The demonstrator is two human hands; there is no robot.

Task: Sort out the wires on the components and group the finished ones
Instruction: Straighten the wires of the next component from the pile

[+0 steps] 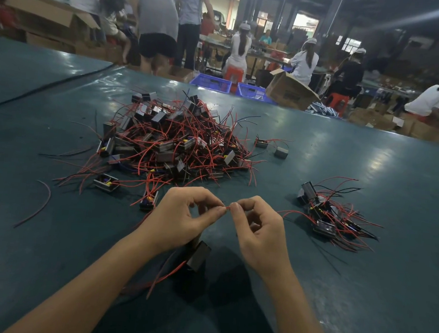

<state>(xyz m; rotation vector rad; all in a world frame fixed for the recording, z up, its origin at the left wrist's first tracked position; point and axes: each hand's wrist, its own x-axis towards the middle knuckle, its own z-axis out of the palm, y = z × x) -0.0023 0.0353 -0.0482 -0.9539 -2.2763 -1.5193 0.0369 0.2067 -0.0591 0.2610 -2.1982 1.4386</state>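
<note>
1. Bench (361, 280): covered in a dark green sheet, spanning the whole near field.
2. Large heap (173, 142): black components tangled in red wires, piled at the centre of the bench, beyond the hands.
3. Cardboard box (288, 92): tipped open past the far edge of the bench. Two blue crates (211, 84) are set just left of it.
4. Smaller group (332, 215): components with red and black wires, gathered at the right, well apart from the large heap.
5. Left hand (183, 216) and right hand (258, 229): raised side by side at near centre. The fingers (218, 210) of both are curled, and one red wire (227, 209) is pinched between each thumb and forefinger, with the fingertips almost meeting.
6. Component (198, 256): a black block seen just below the left hand, with red leads trailing to the near left. Whether it hangs or rests on the bench cannot be told.
7. Loose wire (35, 205): a single curved strand, laid alone at the near left.
</note>
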